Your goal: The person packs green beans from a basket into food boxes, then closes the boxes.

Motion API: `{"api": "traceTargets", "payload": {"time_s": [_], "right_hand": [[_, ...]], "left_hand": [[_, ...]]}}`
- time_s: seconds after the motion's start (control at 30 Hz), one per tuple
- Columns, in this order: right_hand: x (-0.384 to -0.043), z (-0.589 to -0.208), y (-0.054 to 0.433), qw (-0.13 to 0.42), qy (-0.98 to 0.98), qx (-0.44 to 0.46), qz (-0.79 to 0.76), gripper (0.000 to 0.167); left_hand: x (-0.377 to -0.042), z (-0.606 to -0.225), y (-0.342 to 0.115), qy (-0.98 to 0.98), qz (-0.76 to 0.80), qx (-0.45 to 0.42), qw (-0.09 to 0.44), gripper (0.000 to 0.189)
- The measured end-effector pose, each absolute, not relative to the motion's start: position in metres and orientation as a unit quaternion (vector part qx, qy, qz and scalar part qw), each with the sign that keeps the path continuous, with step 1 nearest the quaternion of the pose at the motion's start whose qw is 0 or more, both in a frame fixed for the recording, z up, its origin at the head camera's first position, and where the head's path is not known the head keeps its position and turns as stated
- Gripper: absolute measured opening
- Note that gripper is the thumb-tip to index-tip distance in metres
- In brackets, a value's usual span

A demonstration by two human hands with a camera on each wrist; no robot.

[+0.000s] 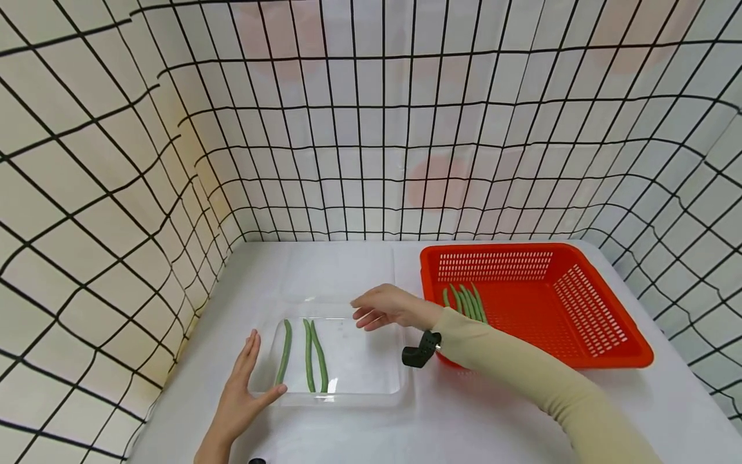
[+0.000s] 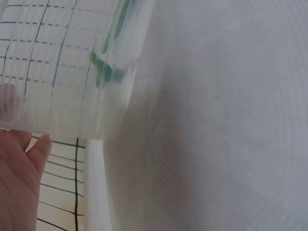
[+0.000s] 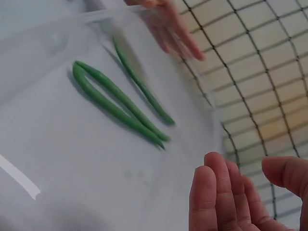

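A clear plastic container (image 1: pixel 371 401) stands on the white table with three green beans (image 1: pixel 319 354) lying in its left half. Two of the beans touch at one end, and the third lies apart near the left wall. My left hand (image 1: pixel 240 393) rests at the container's front left corner, thumb and fingers spread. Over the container's right part is my right hand (image 1: pixel 397 308), its fingers loosely bent and nothing held. In the right wrist view the fingers (image 3: pixel 225 197) stand apart from the thumb, beside the beans (image 3: pixel 118 103).
A red plastic basket (image 1: pixel 580 361) stands to the right, partly behind my right forearm, with several green beans (image 1: pixel 466 301) at its left side. Black wire mesh (image 1: pixel 371 142) encloses the back and sides. A small dark object (image 1: pixel 257 461) shows at the bottom edge.
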State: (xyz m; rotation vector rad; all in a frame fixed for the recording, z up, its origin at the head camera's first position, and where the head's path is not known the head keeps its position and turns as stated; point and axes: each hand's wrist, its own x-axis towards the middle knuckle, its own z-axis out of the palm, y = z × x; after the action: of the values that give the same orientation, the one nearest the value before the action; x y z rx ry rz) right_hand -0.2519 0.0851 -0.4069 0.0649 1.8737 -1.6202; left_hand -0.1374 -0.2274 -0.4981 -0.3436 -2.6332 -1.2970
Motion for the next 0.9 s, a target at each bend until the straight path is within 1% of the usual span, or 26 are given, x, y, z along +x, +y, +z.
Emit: {"api": "traceTargets", "payload": {"time_s": [0.23,0.33,0.43,0.57,0.77,0.9], "right_hand": [[-0.258,-0.385,0.169,0.255,0.719,0.060,-0.644,0.041],[-0.262,-0.382,0.207,0.238,0.717,0.082,-0.650,0.046],[-0.264,-0.384,0.241,0.224,0.719,0.105,-0.649,0.050],[-0.263,-0.399,0.279,0.211,0.739,0.128,-0.627,0.055],[-0.261,-0.425,0.314,0.224,0.772,0.163,-0.572,0.060],[-0.258,-0.438,0.331,0.245,0.796,0.162,-0.529,0.057]], "left_hand": [[-0.136,-0.498,-0.228,-0.892,-0.428,-0.112,0.089,0.108],[-0.137,-0.498,-0.228,-0.894,-0.426,-0.111,0.086,0.108],[-0.137,-0.499,-0.229,-0.893,-0.427,-0.112,0.086,0.107],[-0.138,-0.499,-0.229,-0.890,-0.432,-0.116,0.089,0.107],[-0.138,-0.500,-0.230,-0.888,-0.434,-0.119,0.091,0.107],[-0.139,-0.501,-0.230,-0.889,-0.434,-0.118,0.090,0.107]]}}
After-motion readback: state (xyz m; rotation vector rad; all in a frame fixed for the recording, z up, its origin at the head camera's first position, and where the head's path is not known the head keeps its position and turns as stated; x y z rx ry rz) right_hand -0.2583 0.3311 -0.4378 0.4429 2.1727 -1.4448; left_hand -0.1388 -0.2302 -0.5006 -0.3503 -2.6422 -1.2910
